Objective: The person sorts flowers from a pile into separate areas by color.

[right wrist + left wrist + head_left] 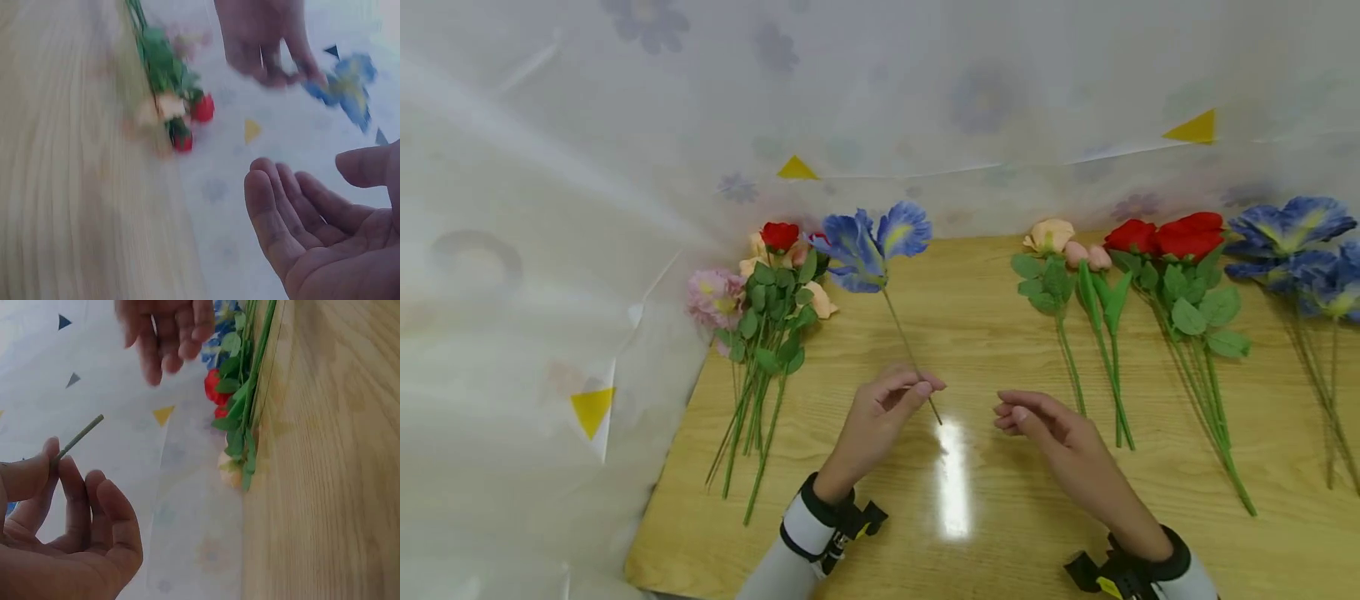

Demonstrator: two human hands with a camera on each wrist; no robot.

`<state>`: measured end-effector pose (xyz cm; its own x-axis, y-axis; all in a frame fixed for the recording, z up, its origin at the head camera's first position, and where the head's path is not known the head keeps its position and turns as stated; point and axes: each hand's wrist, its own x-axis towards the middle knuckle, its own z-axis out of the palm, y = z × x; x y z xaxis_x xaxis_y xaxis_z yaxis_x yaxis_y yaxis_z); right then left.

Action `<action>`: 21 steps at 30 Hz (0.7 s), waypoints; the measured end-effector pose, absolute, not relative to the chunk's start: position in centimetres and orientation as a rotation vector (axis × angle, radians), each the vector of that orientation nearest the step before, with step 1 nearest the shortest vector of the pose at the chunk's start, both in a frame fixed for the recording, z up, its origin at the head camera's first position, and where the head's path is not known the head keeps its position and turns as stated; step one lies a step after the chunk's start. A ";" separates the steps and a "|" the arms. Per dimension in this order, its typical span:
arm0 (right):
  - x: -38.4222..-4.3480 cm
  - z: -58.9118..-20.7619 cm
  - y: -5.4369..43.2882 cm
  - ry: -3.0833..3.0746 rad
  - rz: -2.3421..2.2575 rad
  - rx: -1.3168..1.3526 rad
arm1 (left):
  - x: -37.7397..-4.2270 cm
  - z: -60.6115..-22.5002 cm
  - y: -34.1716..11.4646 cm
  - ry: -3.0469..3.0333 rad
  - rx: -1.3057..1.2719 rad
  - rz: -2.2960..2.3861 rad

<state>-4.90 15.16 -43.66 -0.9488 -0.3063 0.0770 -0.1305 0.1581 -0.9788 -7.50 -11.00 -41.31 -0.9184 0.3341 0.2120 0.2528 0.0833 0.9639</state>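
- Pale sheet (865, 92) printed with soft flowers, filling the head view from 8 o'clock round past 12.
- Wooden counter (696, 533): its far edge meets the sheet at 12 o'clock, its side edge slants down to a corner at 7 o'clock. Between the two hands lies wood with a bright streak of reflected light.
- Mixed bunch (767, 308) of red, peach and pink flowers, lying at 10 o'clock from the left hand (872, 425), with wood between.
- Group of blue flowers (1292, 229), at 2 o'clock from the right hand (1067, 442), running off the view's edge.
- Red flowers (1191, 237), at 1 o'clock from the right hand.
- Single blue flower (853, 250): the left hand pinches its stem near the bottom between thumb and fingers, a short end jutting past at 5 o'clock. The bloom leans away at 12 o'clock.
- Pink tulips (1099, 257) and a peach flower (1051, 236), side by side near 12 o'clock from the right hand.
- Right hand, at 3 o'clock from the left and apart from it: fingers loosely bent, thumb spread away, holding nothing.
- Wrist cameras (850, 523), one strapped on each wrist.
- Yellow triangles (593, 410) on the sheet.
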 end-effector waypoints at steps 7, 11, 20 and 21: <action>-4.5 -43.2 11.4 1.977 -1.986 -0.662 | -7.0 -41.2 -9.2 2.246 0.590 1.803; -4.4 -43.1 10.5 1.883 -2.038 -0.758 | -6.6 -41.4 -9.0 2.238 0.596 1.767; -4.4 -43.5 10.6 1.914 -2.018 -0.790 | -6.6 -41.9 -8.6 2.312 0.691 1.637; -4.4 -43.6 10.7 1.927 -2.018 -0.782 | -6.6 -41.9 -8.6 2.324 0.688 1.608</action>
